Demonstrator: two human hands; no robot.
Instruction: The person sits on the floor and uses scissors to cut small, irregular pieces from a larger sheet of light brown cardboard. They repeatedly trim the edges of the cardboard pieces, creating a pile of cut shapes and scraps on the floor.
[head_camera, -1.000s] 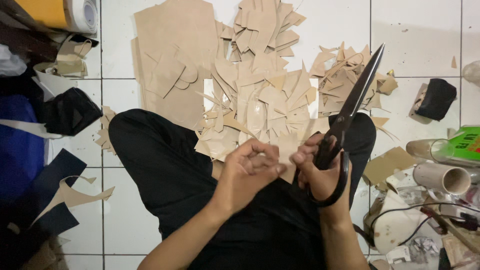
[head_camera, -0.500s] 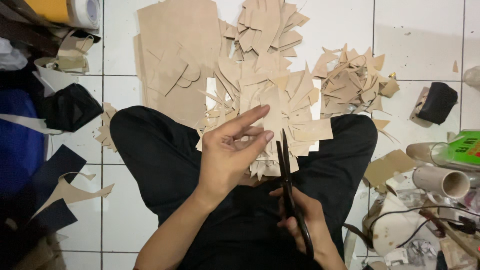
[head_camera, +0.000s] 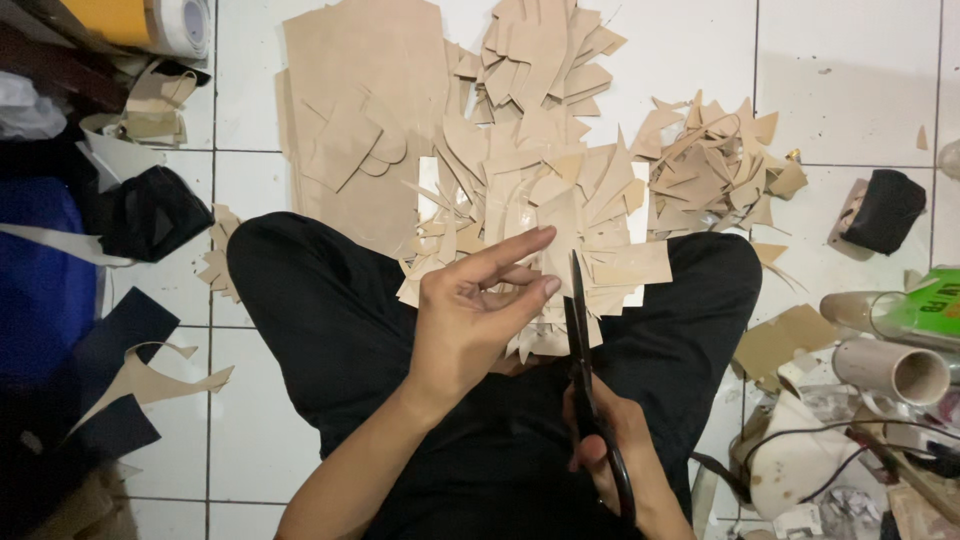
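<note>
The scissors (head_camera: 585, 370) have swung down from pointing away to upright between the knees, blades at the tan sheet (head_camera: 560, 235). The right hand (head_camera: 620, 455) stays clenched in the handles; the left hand (head_camera: 470, 320) seems to pinch the sheet's edge.

White tiled floor (head_camera: 860, 80), tan cardboard offcuts (head_camera: 715, 165)

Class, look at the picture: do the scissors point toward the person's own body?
No: the long black metal scissors in the right hand point away, toward the tan cut-out pieces.
</note>
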